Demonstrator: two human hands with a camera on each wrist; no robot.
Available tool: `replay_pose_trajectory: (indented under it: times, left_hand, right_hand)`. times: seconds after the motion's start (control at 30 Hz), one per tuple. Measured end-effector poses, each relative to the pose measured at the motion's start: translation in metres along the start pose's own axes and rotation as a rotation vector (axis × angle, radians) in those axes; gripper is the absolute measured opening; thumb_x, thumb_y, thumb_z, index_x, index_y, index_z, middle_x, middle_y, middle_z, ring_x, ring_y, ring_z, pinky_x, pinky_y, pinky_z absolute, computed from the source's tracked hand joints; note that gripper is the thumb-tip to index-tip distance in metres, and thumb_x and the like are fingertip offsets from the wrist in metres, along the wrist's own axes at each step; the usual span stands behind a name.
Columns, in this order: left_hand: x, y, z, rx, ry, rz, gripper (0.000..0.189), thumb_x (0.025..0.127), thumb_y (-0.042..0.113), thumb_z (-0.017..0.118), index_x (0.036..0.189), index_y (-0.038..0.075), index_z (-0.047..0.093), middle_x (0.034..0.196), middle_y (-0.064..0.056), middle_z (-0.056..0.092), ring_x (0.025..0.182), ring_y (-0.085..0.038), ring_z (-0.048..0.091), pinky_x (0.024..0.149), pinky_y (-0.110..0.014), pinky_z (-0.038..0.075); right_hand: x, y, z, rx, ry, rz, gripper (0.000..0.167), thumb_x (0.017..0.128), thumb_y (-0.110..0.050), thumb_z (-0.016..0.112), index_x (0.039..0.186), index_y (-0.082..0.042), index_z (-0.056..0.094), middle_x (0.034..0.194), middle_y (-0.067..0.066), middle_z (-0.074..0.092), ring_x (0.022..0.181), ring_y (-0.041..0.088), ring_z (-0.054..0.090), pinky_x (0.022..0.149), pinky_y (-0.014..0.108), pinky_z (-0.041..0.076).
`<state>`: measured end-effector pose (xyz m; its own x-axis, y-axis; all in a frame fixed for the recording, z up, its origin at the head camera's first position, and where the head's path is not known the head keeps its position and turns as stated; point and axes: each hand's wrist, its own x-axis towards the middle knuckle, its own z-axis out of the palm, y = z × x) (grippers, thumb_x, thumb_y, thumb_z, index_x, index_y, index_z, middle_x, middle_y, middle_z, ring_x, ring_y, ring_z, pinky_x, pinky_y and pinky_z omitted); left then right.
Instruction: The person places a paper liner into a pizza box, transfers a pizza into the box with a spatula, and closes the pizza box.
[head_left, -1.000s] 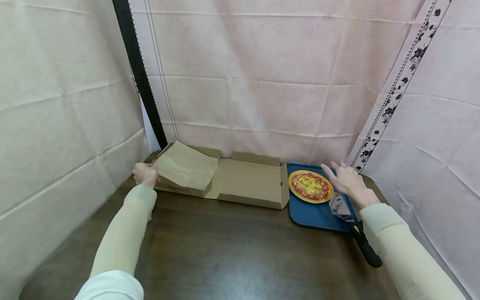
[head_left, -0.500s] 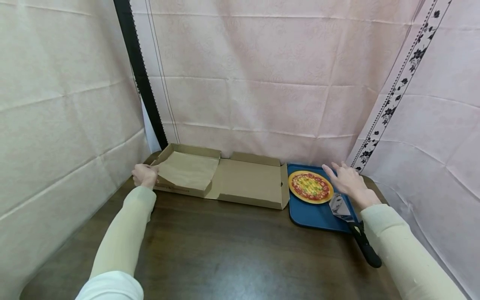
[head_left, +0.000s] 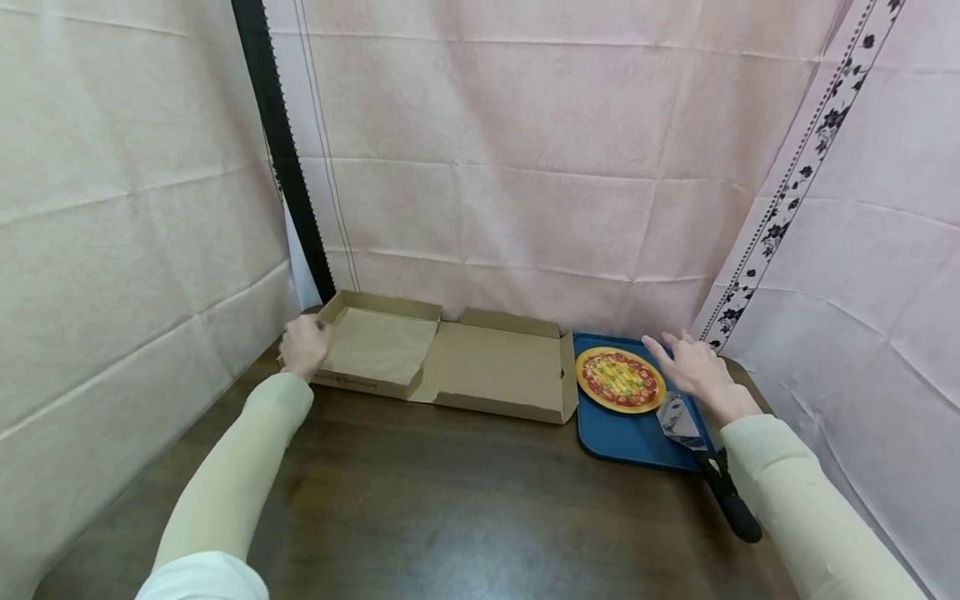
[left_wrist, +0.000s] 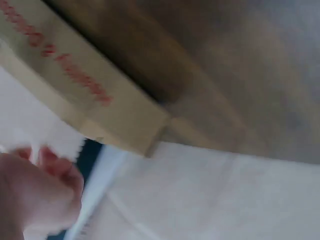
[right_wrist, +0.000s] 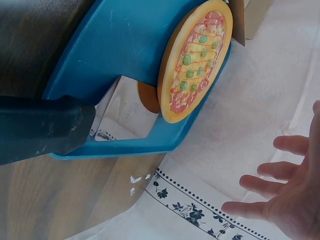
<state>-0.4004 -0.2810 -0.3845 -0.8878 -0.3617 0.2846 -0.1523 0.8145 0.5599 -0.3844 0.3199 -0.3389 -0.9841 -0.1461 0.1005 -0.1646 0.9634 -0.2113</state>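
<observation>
Plainly, the unfolded brown cardboard box (head_left: pixel 498 354) made the best landmark on the dark wooden desk (head_left: pixel 450 483), its long axis running from left to right across from the person. A flat sheet of tan paper (head_left: pixel 378 342) lay inside the box's left half, presumably as a lining. The left hand (head_left: pixel 305 343) was at the box's left end; its fingers were loosely bent and seemed to hold nothing, though blur in the left wrist view hid finer detail.

Just right of the box lay a blue plastic tray (head_left: pixel 622 437). The round, yellow-rimmed pizza (head_left: pixel 621 380) rested on the tray's box-ward side, probably to keep it close to the box; being round, it had no long axis. Farther from the box, a flat metal pizza server with a black handle (head_left: pixel 712 475) slanted across the tray. Its blade pointed toward the pizza, and its handle ran past the tray's near edge toward the person, likely so it could be picked up easily. The right hand (head_left: pixel 693 367), on the pizza's side away from the box, had its fingers spread wide around nothing.
</observation>
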Motion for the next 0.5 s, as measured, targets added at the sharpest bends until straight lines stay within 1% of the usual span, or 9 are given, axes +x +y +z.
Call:
replay_pose_trajectory:
  times: [0.07,0.13,0.17,0.2,0.27,0.33,0.37,0.43,0.5]
  left_hand:
    - [-0.001,0.011,0.004,0.042,-0.163,0.133,0.031,0.097,0.023,0.05,0.102,-0.001,0.069,0.098,-0.024,0.068,0.086,-0.04,0.064,0.072,-0.049,0.051]
    - [-0.002,0.022,0.01,0.068,-0.347,0.229,0.037,0.099,0.027,0.049,0.102,-0.003,0.07,0.095,-0.022,0.068,0.083,-0.034,0.063,0.074,-0.044,0.051]
    - [-0.003,0.026,0.013,0.072,-0.437,0.26,0.041,0.1,0.03,0.048,0.099,-0.004,0.069,0.09,-0.021,0.067,0.079,-0.031,0.061,0.074,-0.041,0.05]
    - [-0.006,0.031,0.016,0.069,-0.522,0.274,0.044,0.101,0.032,0.047,0.103,-0.007,0.068,0.093,-0.022,0.067,0.081,-0.03,0.061,0.078,-0.04,0.05]
    - [-0.01,0.036,0.022,0.087,-0.646,0.282,0.048,0.103,0.036,0.042,0.101,-0.005,0.066,0.089,-0.016,0.065,0.078,-0.023,0.058,0.077,-0.037,0.048]
    - [-0.015,0.038,0.027,0.112,-0.724,0.265,0.051,0.104,0.039,0.037,0.102,-0.006,0.062,0.094,-0.016,0.062,0.083,-0.023,0.058,0.082,-0.039,0.047]
    - [-0.017,0.039,0.029,0.12,-0.744,0.258,0.052,0.104,0.039,0.035,0.108,-0.006,0.061,0.103,-0.018,0.063,0.093,-0.027,0.06,0.088,-0.042,0.047]
    - [-0.019,0.039,0.032,0.164,-0.751,0.253,0.055,0.105,0.04,0.031,0.121,-0.003,0.06,0.124,-0.022,0.06,0.114,-0.034,0.058,0.098,-0.048,0.045]
    - [-0.02,0.037,0.034,0.18,-0.765,0.233,0.059,0.105,0.041,0.027,0.128,-0.005,0.056,0.135,-0.028,0.053,0.125,-0.042,0.05,0.104,-0.052,0.041]
  right_hand:
    - [0.0,-0.001,0.0,-0.001,0.002,-0.002,0.085,0.099,-0.062,0.017,0.146,0.007,0.032,0.148,0.043,0.019,0.132,0.062,0.023,0.105,0.072,0.025]
    - [0.0,-0.001,0.0,-0.005,0.004,-0.006,0.084,0.1,-0.061,0.018,0.146,0.007,0.033,0.148,0.043,0.019,0.132,0.062,0.024,0.104,0.071,0.026]
    - [0.0,-0.002,0.001,-0.006,0.006,-0.012,0.083,0.1,-0.061,0.019,0.145,0.008,0.033,0.147,0.044,0.02,0.131,0.062,0.025,0.104,0.071,0.027]
    - [0.0,-0.002,0.001,-0.008,0.007,-0.016,0.083,0.1,-0.06,0.019,0.145,0.008,0.034,0.147,0.044,0.02,0.131,0.062,0.026,0.103,0.071,0.028]
    - [0.0,-0.003,0.003,-0.012,0.009,-0.027,0.083,0.1,-0.06,0.02,0.144,0.008,0.035,0.147,0.044,0.022,0.131,0.061,0.028,0.103,0.07,0.03]
    - [0.0,-0.004,0.005,-0.015,0.01,-0.035,0.082,0.1,-0.06,0.02,0.144,0.008,0.035,0.146,0.044,0.022,0.131,0.061,0.028,0.102,0.07,0.031]
    - [0.001,-0.005,0.005,-0.016,0.012,-0.037,0.082,0.1,-0.06,0.02,0.144,0.009,0.036,0.146,0.044,0.023,0.13,0.061,0.029,0.101,0.07,0.032]
    - [0.001,-0.005,0.005,-0.021,0.01,-0.033,0.083,0.1,-0.06,0.019,0.144,0.008,0.036,0.146,0.043,0.023,0.13,0.061,0.03,0.102,0.07,0.032]
    - [0.001,-0.006,0.004,-0.023,0.014,-0.03,0.083,0.1,-0.06,0.018,0.144,0.008,0.036,0.146,0.043,0.025,0.129,0.06,0.031,0.101,0.07,0.033]
